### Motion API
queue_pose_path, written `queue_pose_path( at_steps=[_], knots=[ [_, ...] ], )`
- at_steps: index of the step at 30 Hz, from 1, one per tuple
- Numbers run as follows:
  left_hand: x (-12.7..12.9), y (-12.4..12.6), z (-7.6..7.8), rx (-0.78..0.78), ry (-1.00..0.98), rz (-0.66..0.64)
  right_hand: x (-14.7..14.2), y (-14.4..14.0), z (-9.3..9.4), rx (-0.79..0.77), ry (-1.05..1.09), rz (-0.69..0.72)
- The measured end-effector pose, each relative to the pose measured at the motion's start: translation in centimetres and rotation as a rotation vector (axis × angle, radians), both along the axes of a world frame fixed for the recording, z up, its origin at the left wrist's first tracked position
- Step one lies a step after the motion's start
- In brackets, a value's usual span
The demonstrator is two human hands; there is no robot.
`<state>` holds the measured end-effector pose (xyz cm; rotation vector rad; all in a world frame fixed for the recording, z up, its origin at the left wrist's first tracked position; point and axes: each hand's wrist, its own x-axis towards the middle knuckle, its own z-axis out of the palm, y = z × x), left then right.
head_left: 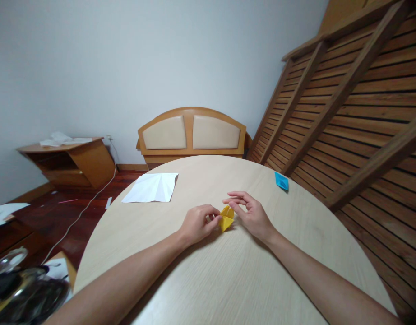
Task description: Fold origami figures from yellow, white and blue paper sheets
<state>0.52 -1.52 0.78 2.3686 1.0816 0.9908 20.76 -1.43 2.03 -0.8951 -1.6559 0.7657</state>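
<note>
A small piece of yellow origami paper [226, 222], folded into a pointed shape, is held just above the round table [208, 289]. My left hand [201, 222] pinches its left edge between thumb and fingers. On the other side, my right hand [250, 214] has its fingers stretched out over the top of the paper. Its thumb is at the upper edge; whether it presses on the paper I cannot tell. The inner folds are partly hidden by the fingers.
A creased white sheet [152, 188] lies at the table's far left. Near the far right edge is a blue folded paper [281, 181]. Wooden slats [330, 122] lean along the right side, and a headboard [192, 131] stands behind the table. A cabinet [72, 162] is at left.
</note>
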Motion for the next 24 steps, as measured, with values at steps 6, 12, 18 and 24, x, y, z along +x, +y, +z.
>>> queue_pose_path(
  at_steps=[6, 12, 18, 24],
  knots=[
    [-0.05, 0.2, -0.13, -0.029, -0.072, 0.039, 0.25, 0.3, -0.45, 0.012, -0.088, -0.042],
    [0.1, 0.21, -0.15, -0.086, -0.099, 0.07, 0.28, 0.28, -0.25, 0.037, -0.062, -0.069],
    [0.09, 0.24, -0.07, -0.123, -0.17, 0.091, 0.28, 0.47, -0.38, 0.024, -0.079, -0.047],
    [-0.09, 0.73, -0.22, -0.13, -0.27, 0.147, 0.59, 0.46, -0.45, 0.033, -0.185, -0.084]
  ],
)
